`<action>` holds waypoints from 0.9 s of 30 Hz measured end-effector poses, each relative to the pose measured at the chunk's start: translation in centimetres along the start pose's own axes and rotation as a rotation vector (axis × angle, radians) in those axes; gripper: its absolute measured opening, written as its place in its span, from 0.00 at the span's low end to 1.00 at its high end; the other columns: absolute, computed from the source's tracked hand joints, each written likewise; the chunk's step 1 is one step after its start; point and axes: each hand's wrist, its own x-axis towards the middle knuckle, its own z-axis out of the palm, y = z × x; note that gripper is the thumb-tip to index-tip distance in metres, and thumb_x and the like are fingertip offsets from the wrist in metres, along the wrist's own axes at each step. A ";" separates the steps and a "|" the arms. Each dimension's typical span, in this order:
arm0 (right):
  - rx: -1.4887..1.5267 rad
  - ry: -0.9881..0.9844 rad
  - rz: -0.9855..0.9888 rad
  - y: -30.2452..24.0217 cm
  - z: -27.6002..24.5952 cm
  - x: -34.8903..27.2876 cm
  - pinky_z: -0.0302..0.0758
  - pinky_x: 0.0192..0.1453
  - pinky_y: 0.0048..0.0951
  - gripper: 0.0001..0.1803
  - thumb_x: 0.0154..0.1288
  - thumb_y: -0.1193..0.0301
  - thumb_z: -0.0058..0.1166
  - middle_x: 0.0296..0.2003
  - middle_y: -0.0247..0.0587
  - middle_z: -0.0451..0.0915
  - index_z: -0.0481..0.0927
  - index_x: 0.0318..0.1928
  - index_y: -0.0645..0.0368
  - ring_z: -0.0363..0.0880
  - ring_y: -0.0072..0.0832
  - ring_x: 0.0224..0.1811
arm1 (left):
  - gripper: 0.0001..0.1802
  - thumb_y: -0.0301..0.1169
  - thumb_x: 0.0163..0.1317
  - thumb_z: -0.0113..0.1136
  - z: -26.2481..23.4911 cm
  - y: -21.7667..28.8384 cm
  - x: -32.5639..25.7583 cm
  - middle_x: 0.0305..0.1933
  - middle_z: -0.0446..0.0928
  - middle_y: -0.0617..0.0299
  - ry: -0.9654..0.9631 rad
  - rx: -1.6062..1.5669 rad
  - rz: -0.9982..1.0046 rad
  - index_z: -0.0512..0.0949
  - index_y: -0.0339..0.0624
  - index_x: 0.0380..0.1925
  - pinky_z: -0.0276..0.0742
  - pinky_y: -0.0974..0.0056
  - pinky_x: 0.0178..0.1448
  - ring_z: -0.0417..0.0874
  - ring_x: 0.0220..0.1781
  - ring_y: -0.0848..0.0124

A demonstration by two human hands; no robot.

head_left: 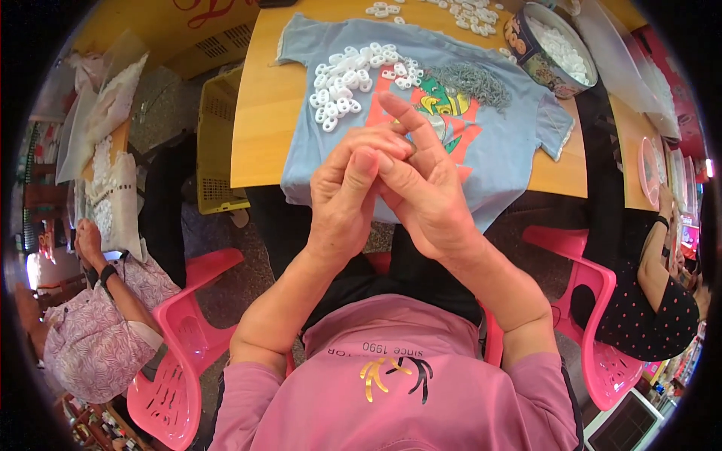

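Observation:
My left hand point(342, 180) and my right hand point(430, 184) meet above the near edge of a light-blue T-shirt point(307, 120) spread over the table. The fingers and thumb of the left hand are pressed together against the right. On the right hand the thumb bends inward while the index finger points up and away. Whatever lies between the fingertips is hidden. Just beyond the hands, small white oval plastic pieces with two holes point(342, 84) lie heaped on the shirt. To their right is a pile of small grey metal parts point(481, 84), too fine to make out.
A round printed tub point(530, 56) of white pieces stands at the table's point(259, 113) far right. More white pieces point(474, 15) lie at the back. Left of the table is a yellow crate point(214, 143). Seated people point(101, 323) flank me on pink chairs point(184, 331).

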 end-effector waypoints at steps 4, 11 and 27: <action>-0.106 0.040 0.015 0.4 0.1 0.2 0.73 0.57 0.27 0.34 0.71 0.71 0.55 0.48 0.34 0.76 0.55 0.72 0.55 0.75 0.22 0.52 | 0.16 0.37 0.75 0.49 -0.4 0.7 0.0 0.54 0.75 0.57 0.012 -0.028 -0.045 0.78 0.34 0.47 0.68 0.61 0.65 0.72 0.62 0.66; -0.642 -0.002 -0.076 -2.4 -3.6 2.9 0.74 0.43 0.21 0.23 0.71 0.71 0.54 0.39 0.31 0.79 0.69 0.65 0.59 0.77 0.18 0.38 | 0.15 0.29 0.71 0.54 -4.8 5.9 1.3 0.33 0.77 0.63 0.310 0.523 0.071 0.75 0.32 0.54 0.74 0.70 0.44 0.77 0.35 0.76; -1.968 0.099 -0.526 -4.6 -6.7 10.7 0.73 0.45 0.39 0.11 0.63 0.65 0.58 0.36 0.42 0.78 0.85 0.41 0.57 0.79 0.41 0.40 | 0.26 0.27 0.66 0.60 -15.1 9.0 -0.2 0.64 0.68 0.54 0.553 1.309 0.226 0.67 0.39 0.64 0.68 0.60 0.66 0.70 0.65 0.64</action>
